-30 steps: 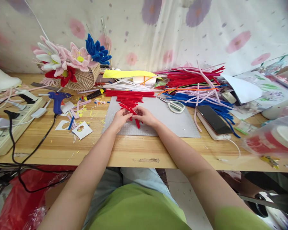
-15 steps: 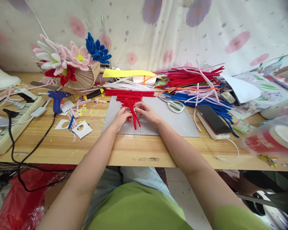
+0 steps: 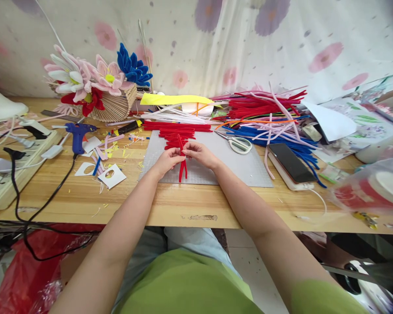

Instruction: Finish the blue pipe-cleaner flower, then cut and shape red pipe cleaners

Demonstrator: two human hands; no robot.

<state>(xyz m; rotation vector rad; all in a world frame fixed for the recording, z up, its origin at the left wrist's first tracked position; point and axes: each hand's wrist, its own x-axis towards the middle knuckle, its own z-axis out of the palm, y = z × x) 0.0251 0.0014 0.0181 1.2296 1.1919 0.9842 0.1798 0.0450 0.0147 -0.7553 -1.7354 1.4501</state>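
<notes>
Above the grey cutting mat, my left hand and my right hand meet with pinched fingertips on a small bundle of red pipe cleaners. The bundle stands roughly upright, its loose ends hanging below the fingers and crossing a little. Fingers cover its middle, so how the stems join there is hidden. Just behind the hands lie several cut red pipe cleaners in horizontal rows, longer ones farther back. White-handled scissors rest on the mat, right of my right hand.
At left are a blue glue gun, a power strip, black cable and cut card scraps. Fuzzy flowers stand at the back left. Blue pipe cleaners, a phone and a bagged cup are on the right.
My fingertips have come closer together around the red bundle, both hands now pinching it. The bundle has turned more upright, and its lower ends have swung slightly left.
</notes>
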